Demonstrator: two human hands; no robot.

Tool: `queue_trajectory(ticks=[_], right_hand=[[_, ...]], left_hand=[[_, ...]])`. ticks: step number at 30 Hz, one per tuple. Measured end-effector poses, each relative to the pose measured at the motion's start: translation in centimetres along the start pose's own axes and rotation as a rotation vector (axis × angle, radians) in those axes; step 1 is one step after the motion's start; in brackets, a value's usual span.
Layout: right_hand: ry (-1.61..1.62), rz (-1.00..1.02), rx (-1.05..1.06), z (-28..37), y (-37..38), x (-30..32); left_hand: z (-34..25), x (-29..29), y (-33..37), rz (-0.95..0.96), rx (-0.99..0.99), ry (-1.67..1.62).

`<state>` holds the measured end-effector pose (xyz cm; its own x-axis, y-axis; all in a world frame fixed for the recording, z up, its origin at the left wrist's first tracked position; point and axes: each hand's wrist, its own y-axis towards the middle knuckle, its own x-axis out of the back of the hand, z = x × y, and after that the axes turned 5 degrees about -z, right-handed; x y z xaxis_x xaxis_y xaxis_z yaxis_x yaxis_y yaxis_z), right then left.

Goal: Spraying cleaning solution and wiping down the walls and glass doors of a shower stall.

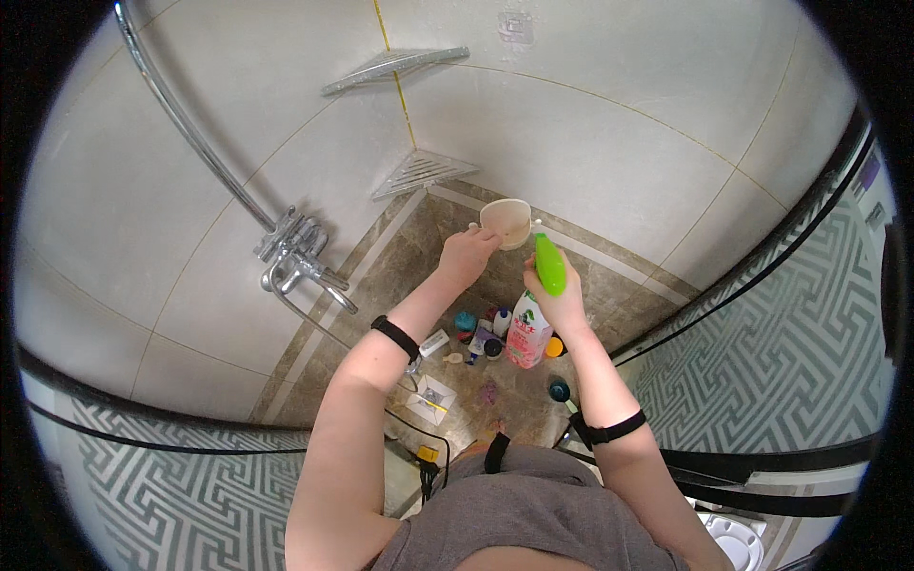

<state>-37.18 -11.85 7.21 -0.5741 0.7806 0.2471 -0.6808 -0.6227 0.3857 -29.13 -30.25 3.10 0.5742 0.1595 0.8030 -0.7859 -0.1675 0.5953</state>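
Note:
My left hand (468, 257) has its fingers closed over the near rim of a small cream-coloured plastic holder (515, 211). The holder is held close to the tiled wall, with its open top facing me and small knobs at its sides. In my right hand (566, 297) is a spray bottle (528, 333) with a bright green trigger head and a white and pink body. Its nozzle points away from me, just beside the holder. My right fingers are wrapped round the neck below the head and partly hidden by it.
Bottles and tubes (484, 335) stand and lie on the floor below, with a white square drain cover (431, 400) nearer. Two metal corner shelves (424, 171) are on the wall. A chrome shower mixer (297, 252) with a hose is at left. Patterned glass panels (762, 333) curve round both sides.

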Motion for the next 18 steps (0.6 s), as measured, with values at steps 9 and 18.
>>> queue_trajectory(ticks=[9, 18], right_hand=[[-0.074, -0.031, -0.059, 0.0, -1.2, 2.6], [0.053, 0.02, -0.093, -0.6, -1.1, 2.4]], left_hand=[[-2.2, 1.2, 0.5, 0.003, -0.009, 0.064], [-2.0, 1.2, 1.0, -0.019, -0.061, 0.152]])
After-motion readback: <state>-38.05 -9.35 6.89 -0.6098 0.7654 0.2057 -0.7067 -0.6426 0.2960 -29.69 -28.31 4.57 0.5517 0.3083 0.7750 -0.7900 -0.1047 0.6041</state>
